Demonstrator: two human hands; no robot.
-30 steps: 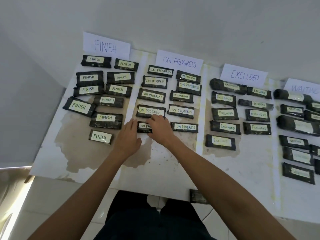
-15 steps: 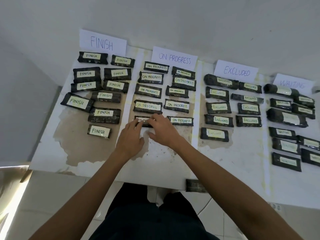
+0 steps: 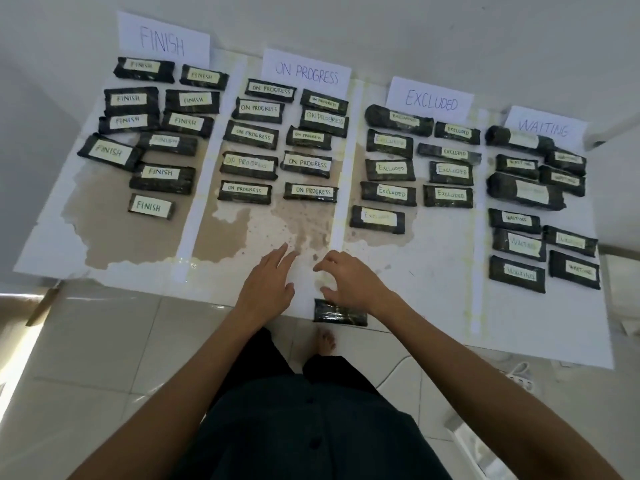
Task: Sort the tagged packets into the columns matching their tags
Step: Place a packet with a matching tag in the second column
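Note:
Dark packets with pale tags lie in four columns on a white sheet (image 3: 433, 289), under the paper signs FINISH (image 3: 162, 38), ON PROGRESS (image 3: 306, 72), EXCLUDED (image 3: 431, 98) and WAITING (image 3: 543, 128). The lowest left ON PROGRESS packet (image 3: 245, 191) lies free in its column. One dark packet (image 3: 341, 312) lies at the sheet's near edge, no tag visible on it. My left hand (image 3: 268, 285) hovers with straight fingers and holds nothing. My right hand (image 3: 349, 282) hovers just above that near packet, fingers loosely curled and holding nothing.
White strips (image 3: 343, 188) divide the columns. Brown stains (image 3: 114, 237) mark the sheet's left half. The sheet lies on a tiled floor (image 3: 104, 341) against a white wall. My bare foot (image 3: 325, 341) is just below the near packet. A white power strip (image 3: 519, 374) lies at right.
Both hands let go of the lowest left ON PROGRESS packet and drew back toward me, to the sheet's near edge. The view has tilted, showing the whole WAITING column.

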